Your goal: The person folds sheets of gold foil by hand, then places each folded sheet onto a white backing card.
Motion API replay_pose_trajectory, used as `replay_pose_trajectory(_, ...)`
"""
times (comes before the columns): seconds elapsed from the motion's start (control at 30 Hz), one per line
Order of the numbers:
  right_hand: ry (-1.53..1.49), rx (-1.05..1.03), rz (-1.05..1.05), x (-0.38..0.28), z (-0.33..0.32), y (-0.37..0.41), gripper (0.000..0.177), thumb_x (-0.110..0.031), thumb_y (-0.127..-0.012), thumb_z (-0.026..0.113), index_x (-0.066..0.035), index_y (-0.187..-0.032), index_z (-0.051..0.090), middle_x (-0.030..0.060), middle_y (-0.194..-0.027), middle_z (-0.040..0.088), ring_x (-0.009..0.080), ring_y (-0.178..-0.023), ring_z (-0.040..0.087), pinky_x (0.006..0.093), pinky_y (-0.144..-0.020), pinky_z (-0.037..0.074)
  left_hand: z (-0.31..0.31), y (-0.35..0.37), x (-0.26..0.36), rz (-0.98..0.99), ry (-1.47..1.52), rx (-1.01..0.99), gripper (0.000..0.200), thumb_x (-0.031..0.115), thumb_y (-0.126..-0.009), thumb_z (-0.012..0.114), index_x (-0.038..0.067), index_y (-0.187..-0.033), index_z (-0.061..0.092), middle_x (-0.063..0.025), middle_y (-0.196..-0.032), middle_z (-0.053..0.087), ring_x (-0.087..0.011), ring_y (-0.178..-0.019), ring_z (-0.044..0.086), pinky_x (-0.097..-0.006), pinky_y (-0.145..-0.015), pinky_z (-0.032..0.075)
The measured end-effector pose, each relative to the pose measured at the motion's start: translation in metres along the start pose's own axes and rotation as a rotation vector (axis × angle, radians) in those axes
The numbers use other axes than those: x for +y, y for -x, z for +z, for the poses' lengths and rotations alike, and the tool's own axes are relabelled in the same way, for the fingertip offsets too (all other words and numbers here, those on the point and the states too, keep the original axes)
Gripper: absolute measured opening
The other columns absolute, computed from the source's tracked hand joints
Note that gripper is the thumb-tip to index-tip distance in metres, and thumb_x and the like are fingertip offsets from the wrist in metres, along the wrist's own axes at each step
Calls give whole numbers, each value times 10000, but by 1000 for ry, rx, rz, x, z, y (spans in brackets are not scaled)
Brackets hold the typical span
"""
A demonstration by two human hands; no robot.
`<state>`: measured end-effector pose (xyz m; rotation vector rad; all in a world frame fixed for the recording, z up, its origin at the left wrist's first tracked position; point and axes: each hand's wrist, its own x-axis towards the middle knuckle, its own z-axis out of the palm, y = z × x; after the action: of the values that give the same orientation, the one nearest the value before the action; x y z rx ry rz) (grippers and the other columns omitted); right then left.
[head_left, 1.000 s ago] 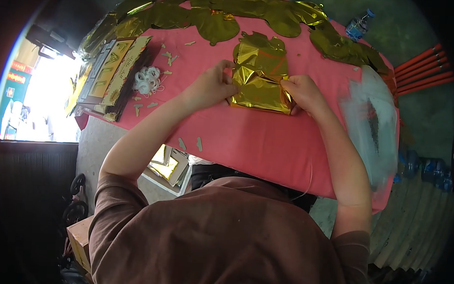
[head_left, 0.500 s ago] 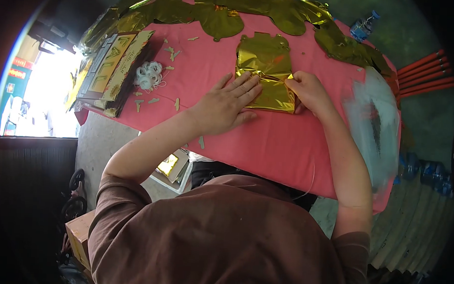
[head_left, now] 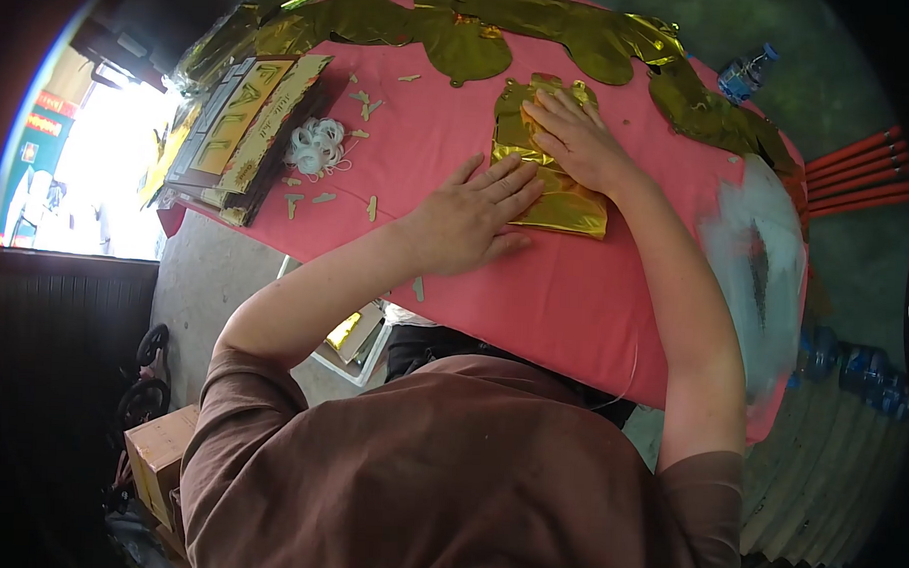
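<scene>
Two open palms face down over here: the left hand (head_left: 474,213) has its fingers out straight over the left edge of the gold foil piece (head_left: 569,210), thumb spread off it, and the right hand (head_left: 578,143) lies flat across its upper part. The foil sits on the pink-covered surface (head_left: 534,297). Over to the left I see white string (head_left: 317,146), small pale tabs (head_left: 372,208) and a packet stack (head_left: 230,131); larger gold foil shapes (head_left: 583,38) line the far edge.

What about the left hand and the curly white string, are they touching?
Apart. The head view shows pink cloth between the left hand and the string.
</scene>
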<state>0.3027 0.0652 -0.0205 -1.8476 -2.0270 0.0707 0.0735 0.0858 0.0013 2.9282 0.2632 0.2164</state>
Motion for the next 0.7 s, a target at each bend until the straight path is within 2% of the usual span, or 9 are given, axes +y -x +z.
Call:
replay_pose_trajectory(0.07,54,143,-131,8,3,-2,349,-201,-895,530,-96,-1228,556,140,-1297,518,284,-1248,446,386,-1029,349,-1,1,0,4,-2,7,599,384,-930,461,72,-1417,305,-129,-1474,292,-274,-1395,207,-485,-1122,167)
replay_pose_trajectory(0.1,54,138,-130,14,2,-1,349,-201,-895,530,-96,-1228,556,140,-1297,518,284,-1248,446,386,-1029,349,-1,1,0,11,-9,15,601,383,-928,466,71,-1416,307,-129,-1473,296,-275,-1393,213,-483,-1122,168)
replay_pose_trajectory(0.17,-195,35,94,9,-24,-4,245,-189,-887,538,-47,-1070,617,130,-1080,634,263,-1035,589,357,-883,453,-1,1,1,8,-3,18,603,382,-926,470,71,-1416,307,-129,-1471,298,-276,-1392,214,-483,-1122,168)
replay_pose_trajectory(0.2,-193,33,95,4,-36,-5,245,-189,-887,538,-47,-1070,617,130,-1080,634,263,-1035,589,357,-883,453,-1,0,1,5,-1,21,605,382,-924,474,71,-1416,307,-130,-1470,300,-276,-1392,215,-483,-1122,168)
replay_pose_trajectory(0.27,-128,-226,207,-5,-55,-2,195,-189,-868,556,-9,-903,622,95,-847,661,222,-811,627,340,-739,482,-1,0,1,3,1,22,607,382,-923,477,71,-1416,307,-130,-1470,299,-277,-1392,215,-484,-1121,169)
replay_pose_trajectory(0.37,-232,-366,269,-13,-62,6,230,-233,-822,589,-5,-816,621,120,-756,652,227,-690,624,351,-625,474,-2,0,2,1,-4,13,609,385,-922,477,71,-1416,307,-131,-1471,296,-276,-1392,215,-485,-1121,169)
replay_pose_trajectory(0.5,-265,-428,279,-7,-63,0,249,-263,-810,613,-14,-806,632,108,-750,651,201,-671,605,329,-616,470,-2,-1,2,4,-23,0,615,392,-927,464,68,-1421,292,-132,-1474,289,-271,-1393,211,-484,-1124,157)
replay_pose_trajectory(0.57,-211,-511,278,-11,-68,-8,235,-242,-831,616,-9,-862,626,51,-734,630,124,-679,566,291,-615,453,-2,-1,2,5,-24,-7,617,394,-930,457,68,-1424,284,-132,-1475,287,-269,-1394,208,-483,-1126,152)
replay_pose_trajectory(0.7,-285,-660,285,1,-65,-25,242,-248,-822,634,-9,-861,635,17,-724,620,93,-671,546,273,-606,450,-1,-1,1,2,-29,-17,621,396,-936,443,70,-1433,262,-134,-1477,281,-264,-1397,201,-481,-1128,141)
